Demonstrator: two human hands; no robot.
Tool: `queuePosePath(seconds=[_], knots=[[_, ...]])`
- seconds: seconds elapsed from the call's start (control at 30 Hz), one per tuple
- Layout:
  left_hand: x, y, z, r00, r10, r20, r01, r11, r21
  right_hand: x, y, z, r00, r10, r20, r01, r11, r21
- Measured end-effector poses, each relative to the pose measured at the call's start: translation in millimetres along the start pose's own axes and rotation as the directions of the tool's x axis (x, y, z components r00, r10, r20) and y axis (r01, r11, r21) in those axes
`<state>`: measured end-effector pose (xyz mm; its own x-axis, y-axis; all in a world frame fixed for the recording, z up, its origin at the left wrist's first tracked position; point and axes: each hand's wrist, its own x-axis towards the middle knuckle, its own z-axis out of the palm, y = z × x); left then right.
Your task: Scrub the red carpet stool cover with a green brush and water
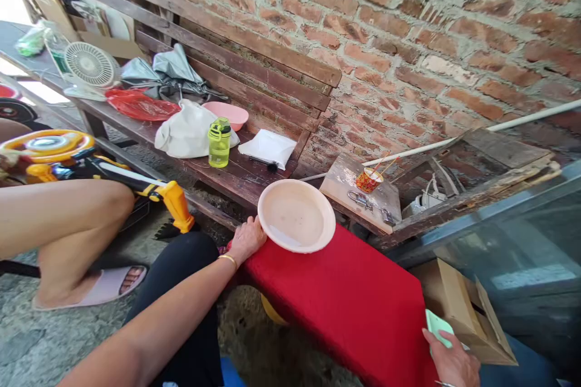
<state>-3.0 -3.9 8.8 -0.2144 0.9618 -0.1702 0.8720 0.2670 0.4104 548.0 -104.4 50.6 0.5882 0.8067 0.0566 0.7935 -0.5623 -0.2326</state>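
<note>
A shallow pale-pink basin (297,216) with liquid in it stands at the far left end of the red cloth (338,296) covering a narrow table. Close against the basin's left side, my left hand (248,238) is curled over the edge of the cloth, its fingertips partly hidden. At the cloth's right end, my right hand (454,360) grips a flat, rounded mint-green object (438,325); its exact kind is unclear.
A wooden bench (200,164) holds a green water bottle (219,144), bags and a fan (92,65). Padlocks (360,199) and a patterned cup (368,180) sit on a board. A cardboard box (458,302) stands right. Another person's leg (68,217) and a yellow-black toy (175,202) are left.
</note>
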Motion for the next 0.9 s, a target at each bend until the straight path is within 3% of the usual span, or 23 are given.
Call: queuePosePath(seconds=[0.07, 0.17, 0.27, 0.37, 0.47, 0.6, 0.73, 0.8, 0.9], knots=[[0.4, -1.4, 0.6, 1.000, -0.004, 0.004, 0.003, 1.000, 0.006, -12.8, -36.3, 10.1, 0.999, 0.004, -0.049, 0.000, 0.996, 0.086], [0.1, -2.3, -0.7, 1.000, -0.006, 0.018, 0.006, 1.000, 0.012, -40.0, -115.9, 38.6, 0.986, -0.166, 0.008, 0.160, 0.960, 0.231], [-0.3, -2.6, -3.3, 0.999, 0.003, 0.038, -0.003, 1.000, 0.011, -66.5, -184.2, 71.9, 0.939, -0.340, 0.055, 0.305, 0.895, 0.326], [-0.3, -2.5, -4.9, 0.998, 0.012, 0.054, -0.013, 1.000, 0.016, -79.9, -209.1, 91.5, 0.895, -0.439, 0.082, 0.381, 0.845, 0.375], [0.1, -1.7, -5.1, 0.998, 0.007, 0.060, -0.009, 1.000, 0.020, -72.5, -180.1, 86.2, 0.912, -0.402, 0.080, 0.348, 0.863, 0.367], [1.1, -0.9, -3.3, 0.999, -0.003, 0.052, 0.003, 1.000, 0.016, -45.6, -86.1, 45.6, 0.983, -0.180, 0.029, 0.165, 0.946, 0.279], [2.6, -2.0, -0.3, 0.999, 0.010, 0.039, -0.011, 1.000, 0.019, -31.5, -3.8, 1.1, 0.998, 0.048, -0.037, -0.040, 0.982, 0.185], [3.1, -2.6, 0.5, 0.999, -0.002, 0.037, 0.001, 1.000, 0.026, -34.3, 8.8, -5.7, 0.991, 0.108, -0.074, -0.091, 0.974, 0.207], [2.9, -2.6, 0.0, 0.999, -0.023, 0.034, 0.022, 0.999, 0.025, -53.3, -18.9, 10.2, 0.989, 0.074, -0.125, -0.029, 0.944, 0.330]])
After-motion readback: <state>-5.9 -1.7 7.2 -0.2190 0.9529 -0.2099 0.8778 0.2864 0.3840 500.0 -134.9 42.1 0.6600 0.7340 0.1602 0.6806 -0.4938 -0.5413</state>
